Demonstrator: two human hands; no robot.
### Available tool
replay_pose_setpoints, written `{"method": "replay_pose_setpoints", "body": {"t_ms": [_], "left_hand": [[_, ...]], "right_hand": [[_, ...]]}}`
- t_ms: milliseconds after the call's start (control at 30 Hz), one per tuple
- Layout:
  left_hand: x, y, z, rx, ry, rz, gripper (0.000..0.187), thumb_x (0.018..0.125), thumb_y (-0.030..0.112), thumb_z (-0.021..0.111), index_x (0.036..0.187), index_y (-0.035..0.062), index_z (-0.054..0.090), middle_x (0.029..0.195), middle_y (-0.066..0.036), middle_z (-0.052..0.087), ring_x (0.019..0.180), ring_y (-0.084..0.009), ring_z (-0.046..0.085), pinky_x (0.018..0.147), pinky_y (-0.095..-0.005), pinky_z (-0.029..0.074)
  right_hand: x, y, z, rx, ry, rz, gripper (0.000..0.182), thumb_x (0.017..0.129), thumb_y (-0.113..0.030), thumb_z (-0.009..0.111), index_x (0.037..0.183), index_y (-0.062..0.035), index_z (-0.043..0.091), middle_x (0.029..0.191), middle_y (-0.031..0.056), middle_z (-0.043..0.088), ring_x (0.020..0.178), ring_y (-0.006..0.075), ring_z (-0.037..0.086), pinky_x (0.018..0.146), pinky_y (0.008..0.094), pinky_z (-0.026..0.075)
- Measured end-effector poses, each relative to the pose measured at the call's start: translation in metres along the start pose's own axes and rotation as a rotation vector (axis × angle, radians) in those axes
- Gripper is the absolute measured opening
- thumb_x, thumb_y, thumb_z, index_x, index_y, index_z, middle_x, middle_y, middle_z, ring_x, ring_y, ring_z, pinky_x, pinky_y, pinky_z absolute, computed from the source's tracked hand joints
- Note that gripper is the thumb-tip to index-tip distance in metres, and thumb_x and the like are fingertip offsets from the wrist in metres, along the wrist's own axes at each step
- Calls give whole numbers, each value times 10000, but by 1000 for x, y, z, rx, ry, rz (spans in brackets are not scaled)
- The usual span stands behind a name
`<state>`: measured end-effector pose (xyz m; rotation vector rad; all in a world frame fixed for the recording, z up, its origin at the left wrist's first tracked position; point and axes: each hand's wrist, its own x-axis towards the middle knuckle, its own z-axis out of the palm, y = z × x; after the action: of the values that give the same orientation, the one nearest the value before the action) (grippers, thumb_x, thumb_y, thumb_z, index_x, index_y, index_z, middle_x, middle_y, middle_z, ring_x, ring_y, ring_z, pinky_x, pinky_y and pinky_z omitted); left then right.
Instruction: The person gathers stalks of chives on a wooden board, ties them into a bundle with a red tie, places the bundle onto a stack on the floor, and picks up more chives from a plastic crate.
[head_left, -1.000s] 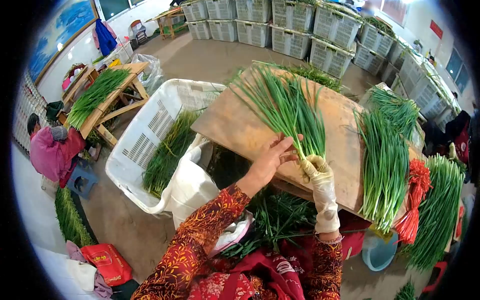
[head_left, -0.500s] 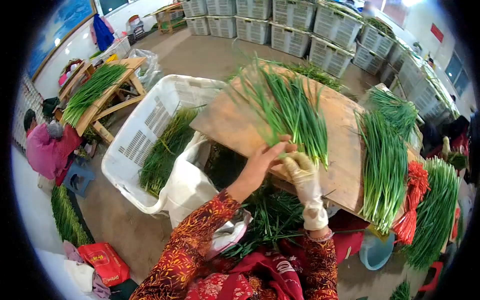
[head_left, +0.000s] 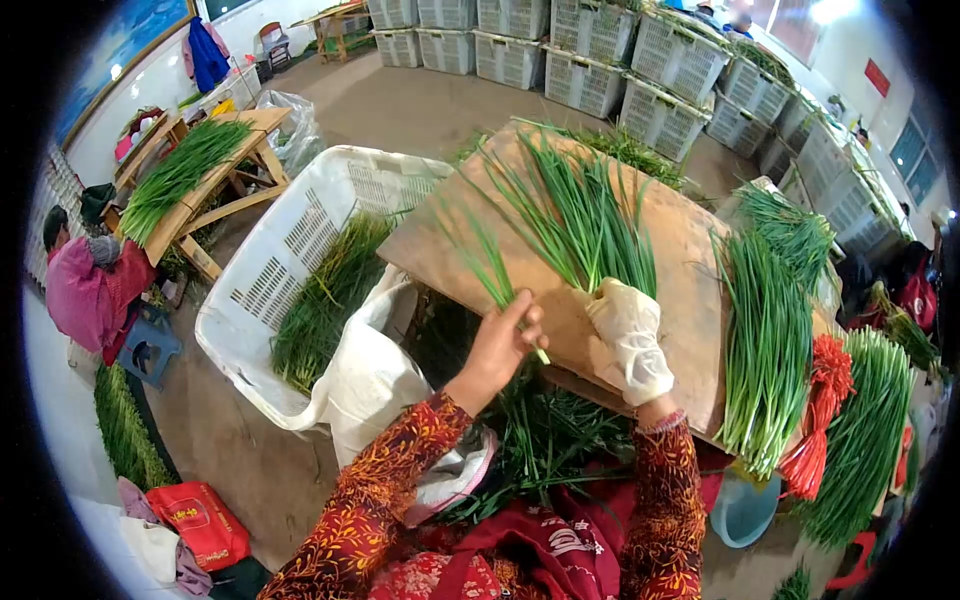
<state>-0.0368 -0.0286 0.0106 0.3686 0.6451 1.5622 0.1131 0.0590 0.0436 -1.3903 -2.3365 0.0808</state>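
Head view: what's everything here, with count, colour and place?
crates: many, white, back
painting: one, blue, upper left
coat: one, blue, upper left
seated person: one, pink top, left
stool: one, blue, left
tables: two or more, brown, upper left
bag: one, red, lower left
basket: one, white, left
sack: one, white, centre-left
board: one, brown, centre
stalk piles: several, green, mostly right
strips: many, red, right
bucket: one, blue, lower right
left hand: one, bare, holding a few stalks
right hand: one, pale-gloved, on a stalk bunch
sleeves: two, red-orange, bottom
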Motion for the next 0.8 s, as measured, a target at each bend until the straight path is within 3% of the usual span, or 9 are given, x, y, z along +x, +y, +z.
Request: {"method": "replay_pose_setpoints", "body": {"t_ms": [67, 133, 167, 333, 400, 500, 600, 667, 800], "left_hand": [[-2, 0, 1, -26, -29, -7, 136, 901, 243, 504, 950, 116, 496, 705, 55, 453, 566, -66, 418, 594, -276, 426], [-3, -1, -1, -31, -39, -51, 137, 901, 242, 504, 954, 116, 493, 730, 49, 456, 581, -64, 419, 595, -268, 418], [-3, -5, -4, -9, -53, -47, 196, 900, 253, 506, 1019, 97, 497, 806, 25, 498, 594, -65, 422, 598, -265, 419], [-4, -10, 7, 2, -21, -139, 364, 880, 300, 532, 1142, 55, 471, 980, -33, 555, 630, -76, 467, 625, -273, 441], [-9, -9, 14, 94, -84, -147, 378, 872, 315, 541, 1142, 59, 473, 986, -35, 558, 701, -91, 525, 667, -275, 459], [-10, -18, -5, 97, 10, -54, 294, 881, 314, 522, 1056, 79, 491, 896, -12, 563, 743, -122, 559, 694, -294, 479], [-6, -6, -8, -82, 67, 104, 187, 900, 288, 492, 949, 108, 480, 706, 31, 472, 612, -92, 484, 606, -287, 457], [-2, 5, -11, -171, 43, 117, 184, 901, 286, 495, 941, 107, 477, 656, 43, 415, 544, -71, 389, 535, -254, 386], [-3, -1, -5, -200, 31, 36, 175, 897, 265, 511, 946, 101, 473, 631, 50, 392, 521, -56, 339, 507, -225, 329]], "right_hand": [[5, 5, 6, -21, 64, -35, 331, 840, -371, 534, 741, -64, 607, 542, 89, 561, 516, 242, 563, 507, 342, 433], [2, 0, -9, 441, -86, 257, 302, 838, -331, 540, 731, -55, 599, 572, 112, 564, 554, 238, 568, 528, 313, 429], [-5, -5, -21, 715, -148, 331, 264, 862, -279, 539, 766, -40, 598, 573, 54, 572, 530, 149, 546, 508, 277, 420], [-48, -19, 2, 1314, -159, 166, 275, 888, -289, 520, 854, -38, 628, 612, 11, 579, 516, 93, 515, 473, 220, 407], [-66, -18, 2, 695, -285, 31, 265, 877, -296, 534, 853, -53, 636, 610, 6, 586, 523, 103, 533, 480, 248, 424], [-80, -24, 3, 358, -235, -172, 257, 871, -288, 543, 799, -59, 636, 590, 19, 582, 503, 98, 527, 481, 257, 431], [-78, 5, 23, 679, -244, 27, 237, 871, -260, 538, 777, -63, 633, 597, 51, 591, 496, 146, 545, 479, 268, 442], [-49, -7, -12, 338, 195, -134, 147, 812, -214, 596, 780, -73, 621, 657, 105, 621, 561, 241, 595, 497, 311, 460], [-3, 7, -1, 90, 1, 52, 224, 785, -311, 603, 764, -87, 593, 652, 107, 613, 616, 275, 595, 562, 366, 460]]}}
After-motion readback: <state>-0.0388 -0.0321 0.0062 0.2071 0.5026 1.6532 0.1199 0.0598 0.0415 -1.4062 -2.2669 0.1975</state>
